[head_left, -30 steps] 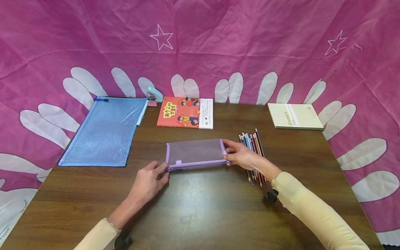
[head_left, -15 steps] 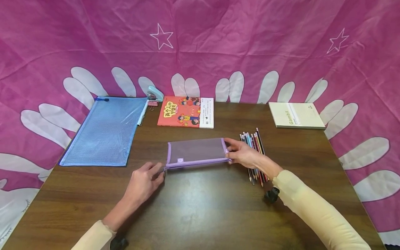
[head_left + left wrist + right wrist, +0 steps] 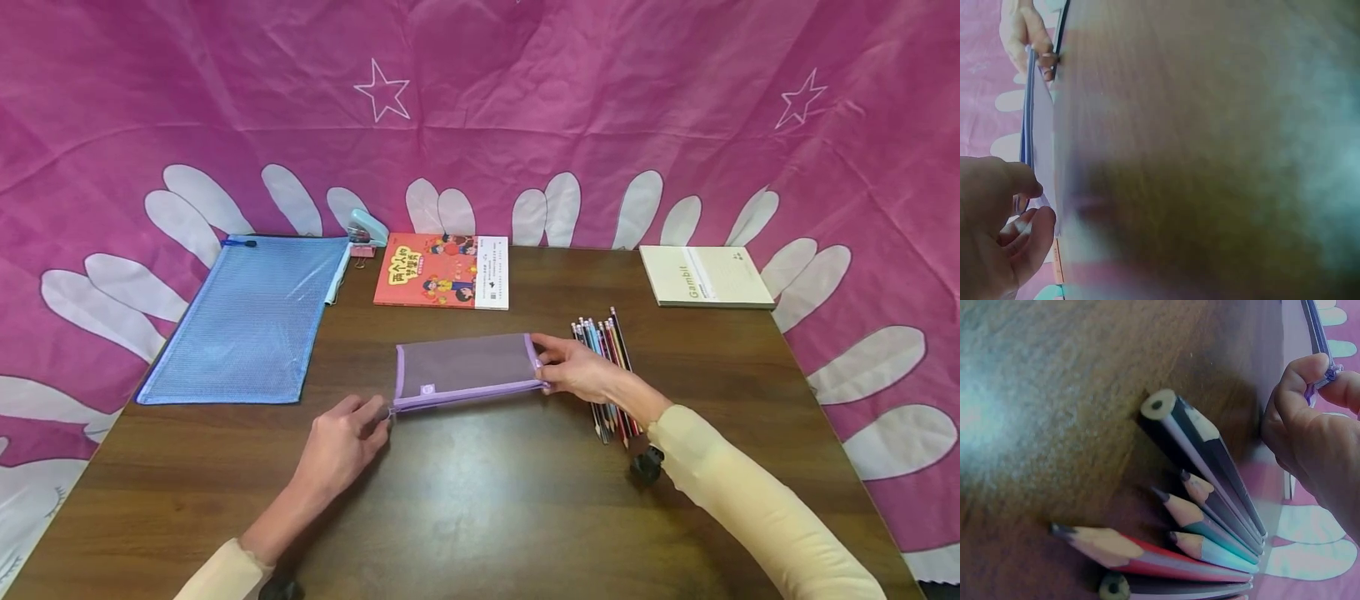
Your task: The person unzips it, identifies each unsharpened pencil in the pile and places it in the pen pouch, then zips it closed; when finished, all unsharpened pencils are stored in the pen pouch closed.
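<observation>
A purple-edged mesh pencil case (image 3: 465,367) is held slightly tilted over the table, its zipped edge toward me. At its right end my right hand (image 3: 577,368) grips the corner between thumb and fingers. My left hand (image 3: 341,442) pinches the small zipper pull (image 3: 391,411) at the left end of the zip. In the left wrist view the zipped edge (image 3: 1027,125) runs from one hand to the other. Several pencils (image 3: 609,358) lie in a loose bunch beneath and beside my right wrist, and the right wrist view shows their tips close up, such as a red pencil (image 3: 1147,557).
A blue mesh zip folder (image 3: 240,325) lies on the left of the table. Behind the pencil case is a red picture book (image 3: 427,271), with a light blue stapler (image 3: 367,227) and a pink binder clip (image 3: 363,251) beside it. A cream book (image 3: 705,275) lies back right.
My left hand has drawn a little leftward from the case's corner, so its fingers now meet at the zipper pull. My right hand keeps its grip, and the case stays nearly in place.
</observation>
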`<state>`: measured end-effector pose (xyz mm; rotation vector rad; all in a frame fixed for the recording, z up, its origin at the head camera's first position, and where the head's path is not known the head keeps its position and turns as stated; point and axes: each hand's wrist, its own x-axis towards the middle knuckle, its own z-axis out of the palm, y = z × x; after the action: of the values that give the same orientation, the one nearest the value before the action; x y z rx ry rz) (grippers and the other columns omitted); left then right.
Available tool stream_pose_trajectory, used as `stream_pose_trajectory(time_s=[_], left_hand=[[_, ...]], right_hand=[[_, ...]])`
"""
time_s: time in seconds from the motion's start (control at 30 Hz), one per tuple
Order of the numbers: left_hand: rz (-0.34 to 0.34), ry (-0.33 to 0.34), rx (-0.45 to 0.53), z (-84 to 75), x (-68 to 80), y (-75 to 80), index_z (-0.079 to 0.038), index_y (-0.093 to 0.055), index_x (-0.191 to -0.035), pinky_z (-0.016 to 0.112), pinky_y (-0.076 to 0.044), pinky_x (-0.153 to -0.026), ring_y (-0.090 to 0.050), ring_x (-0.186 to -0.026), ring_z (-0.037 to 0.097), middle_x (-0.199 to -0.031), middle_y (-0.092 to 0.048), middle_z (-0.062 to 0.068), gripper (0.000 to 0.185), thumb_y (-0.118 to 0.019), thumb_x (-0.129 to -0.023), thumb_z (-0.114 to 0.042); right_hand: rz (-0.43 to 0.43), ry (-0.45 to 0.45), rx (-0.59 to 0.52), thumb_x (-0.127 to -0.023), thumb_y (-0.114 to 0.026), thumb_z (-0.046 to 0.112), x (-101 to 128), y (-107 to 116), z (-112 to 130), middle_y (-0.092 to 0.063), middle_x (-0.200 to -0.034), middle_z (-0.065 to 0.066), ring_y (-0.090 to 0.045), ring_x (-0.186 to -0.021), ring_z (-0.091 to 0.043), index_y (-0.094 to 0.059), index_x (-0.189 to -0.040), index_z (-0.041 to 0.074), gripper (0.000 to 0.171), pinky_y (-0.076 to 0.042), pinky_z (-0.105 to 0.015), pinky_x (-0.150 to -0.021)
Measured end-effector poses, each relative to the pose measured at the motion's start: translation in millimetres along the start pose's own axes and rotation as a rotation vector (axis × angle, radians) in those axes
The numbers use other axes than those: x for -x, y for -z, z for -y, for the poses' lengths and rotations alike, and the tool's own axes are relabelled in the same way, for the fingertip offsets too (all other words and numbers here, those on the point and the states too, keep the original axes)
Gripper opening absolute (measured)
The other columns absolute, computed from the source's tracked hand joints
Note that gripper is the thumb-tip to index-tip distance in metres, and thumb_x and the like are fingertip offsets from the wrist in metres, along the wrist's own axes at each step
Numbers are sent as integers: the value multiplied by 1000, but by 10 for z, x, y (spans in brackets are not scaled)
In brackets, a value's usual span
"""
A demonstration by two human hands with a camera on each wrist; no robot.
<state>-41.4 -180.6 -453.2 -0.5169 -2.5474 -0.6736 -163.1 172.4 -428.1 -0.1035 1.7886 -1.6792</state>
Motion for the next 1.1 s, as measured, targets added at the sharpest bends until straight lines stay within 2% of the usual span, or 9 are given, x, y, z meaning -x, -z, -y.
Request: stream_pose_trajectory(time_s=[0.23, 0.53, 0.83, 0.9, 1.0, 1.1], left_hand=[[65, 57, 14, -41, 25, 5, -9, -67, -85, 27, -48, -50, -54, -59, 8, -73, -58, -1, 22, -81, -71, 3], [122, 92, 7, -64, 35, -5, -3, -74, -96, 31, -52, -55, -59, -64, 10, -76, -64, 2, 27, -82, -71, 3], [218, 125, 3, -83, -33, 43, -4, -74, -95, 31, -47, -54, -51, -61, 10, -71, -59, -2, 24, -84, -73, -4], [216, 124, -4, -91, -72, 61, -5, -74, -93, 30, -43, -52, -48, -60, 10, -69, -55, -4, 22, -84, -73, -7], [170, 94, -20, -125, -158, 71, -7, -76, -96, 30, -40, -50, -46, -59, 10, -69, -53, -4, 26, -85, -73, -13], [140, 34, 16, -179, -278, 34, -5, -76, -106, 34, -46, -55, -53, -67, 15, -81, -61, 2, 39, -87, -71, -16]], right_hand=[[10, -12, 18, -93, -52, -12, 3, 5, 11, -44, -114, -24, -52, -88, -24, -15, -158, 0, 76, -53, -30, -70], [10, -24, 49, -92, -53, -12, 3, 6, 14, -45, -113, -25, -52, -89, -26, -17, -158, 0, 76, -52, -31, -69], [35, -23, 71, -93, -54, -11, -5, 23, 22, -46, -113, -26, -52, -89, -26, -21, -158, 0, 73, -52, -31, -70], [43, -21, 76, -93, -54, -11, -7, 29, 23, -46, -113, -26, -52, -89, -26, -21, -157, 0, 73, -52, -31, -70], [44, -20, 80, -93, -54, -11, -9, 33, 23, -47, -113, -26, -52, -90, -26, -22, -157, 0, 73, -52, -31, -70], [42, -16, 78, -93, -54, -11, -9, 28, 21, -48, -112, -25, -52, -89, -25, -22, -157, -1, 73, -52, -31, -70]])
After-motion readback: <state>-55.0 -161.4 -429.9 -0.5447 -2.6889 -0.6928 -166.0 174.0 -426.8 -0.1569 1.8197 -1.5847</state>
